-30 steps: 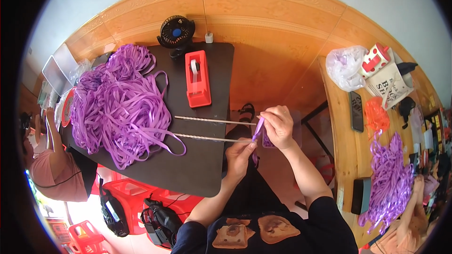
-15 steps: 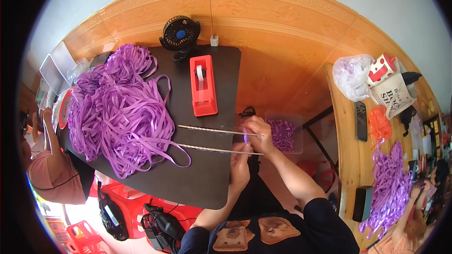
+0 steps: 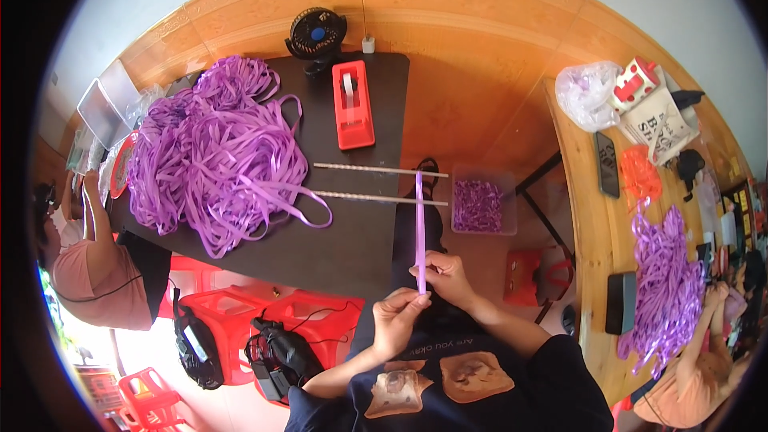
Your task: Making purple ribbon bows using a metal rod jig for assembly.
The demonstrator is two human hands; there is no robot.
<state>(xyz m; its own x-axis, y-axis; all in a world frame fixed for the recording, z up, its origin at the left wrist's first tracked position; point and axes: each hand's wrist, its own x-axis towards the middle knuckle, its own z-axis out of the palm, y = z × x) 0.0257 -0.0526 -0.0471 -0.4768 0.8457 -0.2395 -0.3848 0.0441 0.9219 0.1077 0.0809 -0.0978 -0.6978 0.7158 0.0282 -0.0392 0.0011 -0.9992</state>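
Two thin metal rods [image 3: 364,198] lie side by side on the dark table [image 3: 320,256], their right ends jutting past its edge. A narrow purple ribbon [image 3: 420,220] runs from the rods straight back toward my body; whether it wraps fully around them I cannot tell. My left hand [image 3: 398,322] pinches the near end of the ribbon. Just above and to the right, my right hand [image 3: 450,278] pinches the same ribbon. A big tangled heap of purple ribbon [image 3: 216,152] covers the table's left part, with one loop reaching near the rods.
A red tape dispenser [image 3: 354,116] and black fan [image 3: 317,34] stand at the table's back. Below its right edge sits a clear box [image 3: 512,224] of purple pieces. Red stools [image 3: 320,312] hold black bags. A wooden table [image 3: 588,272] carries more ribbon; people work at both sides.
Both hands have pulled back from the rods toward my body, drawing the ribbon out into a long straight strip. The view has shifted slightly.
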